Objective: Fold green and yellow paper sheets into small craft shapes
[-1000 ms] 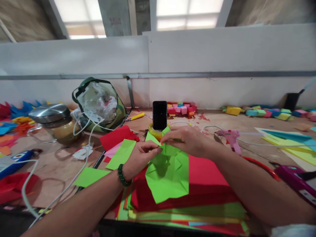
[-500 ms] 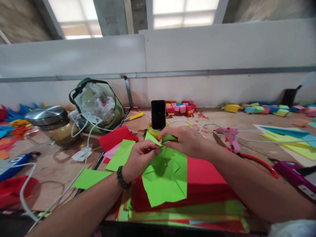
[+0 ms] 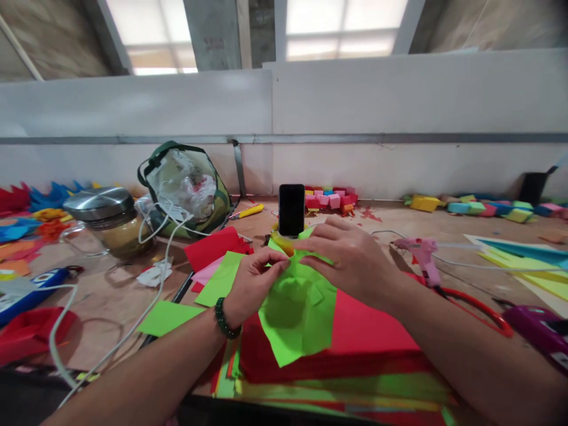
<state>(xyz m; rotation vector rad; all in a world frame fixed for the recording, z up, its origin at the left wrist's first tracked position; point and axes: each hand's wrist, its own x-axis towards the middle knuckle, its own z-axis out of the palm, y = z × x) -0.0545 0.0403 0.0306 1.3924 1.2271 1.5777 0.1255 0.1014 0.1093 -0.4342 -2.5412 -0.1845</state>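
Both hands' fingers pinch the green paper (image 3: 298, 313) before a blank-screened phone (image 3: 291, 209); no writing legible.

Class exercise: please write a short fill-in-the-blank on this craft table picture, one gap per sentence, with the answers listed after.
1. Both hands, the left hand and the right hand, fold a sheet of paper coloured ____.
2. That sheet lies over a stack topped by ____ paper.
3. The left wrist wears a beaded ____.
4. The phone stands upright ____ the hands.

Answers: green; red; bracelet; behind
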